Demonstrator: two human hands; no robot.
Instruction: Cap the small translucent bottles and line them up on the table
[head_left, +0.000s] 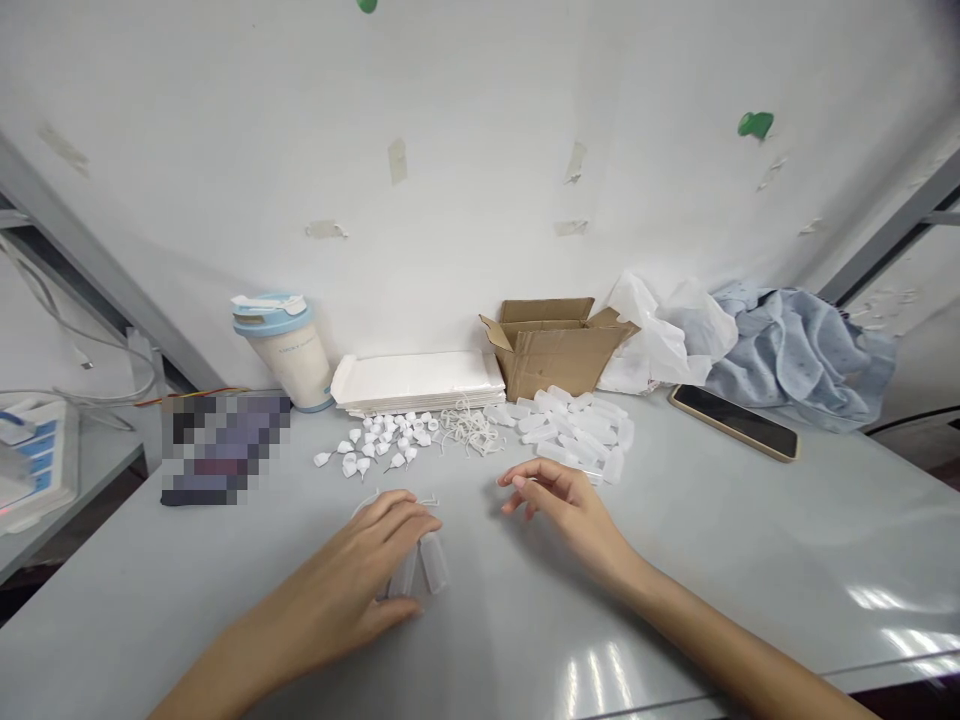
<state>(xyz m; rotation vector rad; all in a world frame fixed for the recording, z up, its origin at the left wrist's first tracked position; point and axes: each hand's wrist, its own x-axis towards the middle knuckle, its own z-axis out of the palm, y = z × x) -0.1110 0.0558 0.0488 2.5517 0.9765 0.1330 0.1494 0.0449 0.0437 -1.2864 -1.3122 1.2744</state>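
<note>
My left hand [375,570] is low over the grey table, thumb and fingers apart. Under and beside its fingers lie a few translucent plastic tubes [433,562], partly hidden by the hand. A thin white string piece [430,501] shows just beyond its fingertips. To the right, my right hand [562,500] is held with loosely bent, separated fingers, and nothing shows in them. It is nearest to a pile of translucent tubes [577,430]. Small white caps with thin stems [390,435] and a tangle of white strings [471,430] lie left of that pile.
Along the wall stand a lidded cup [289,355], a stack of white flat packs [420,380], an open cardboard box [551,355], white plastic bags [667,330] and a blue cloth [802,350]. A phone [735,422] lies at right, a blurred dark item [225,450] at left.
</note>
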